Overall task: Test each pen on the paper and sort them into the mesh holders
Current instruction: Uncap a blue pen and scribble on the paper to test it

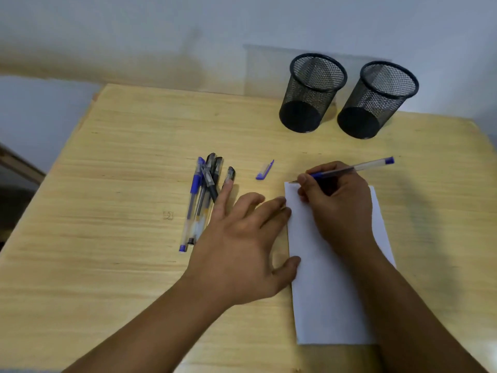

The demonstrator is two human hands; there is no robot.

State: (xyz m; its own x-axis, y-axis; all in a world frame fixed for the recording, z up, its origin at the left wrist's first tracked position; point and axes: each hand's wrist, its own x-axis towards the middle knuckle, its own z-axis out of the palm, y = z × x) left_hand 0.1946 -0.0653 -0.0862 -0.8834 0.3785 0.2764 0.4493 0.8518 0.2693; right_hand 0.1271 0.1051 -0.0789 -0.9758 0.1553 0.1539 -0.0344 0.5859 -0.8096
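- The paper (336,278) — a white sheet — lies on the wooden table (121,157), long side running away from the person; it serves as landmark.
- Right hand (338,203) rests on the paper's far end, fingers curled around a blue pen (349,168), uncapped.
- Pen tip sits at the paper's far left corner; whether it touches the sheet or the table cannot be told. The barrel angles up and right, away from the paper.
- Left hand (236,243) lies flat at the paper's left edge, fingers relaxed and spread, gripping nothing; fingertips and thumb touch the edge.
- A blue cap (265,170) lies on the table just beyond the paper's far left corner.
- A bundle of capped pens (200,200) — blue and black — lies left of the paper, beside the left hand.
- Two black mesh holders (312,92) stand upright side by side beyond the paper's far end, well apart from it; no pens show inside.
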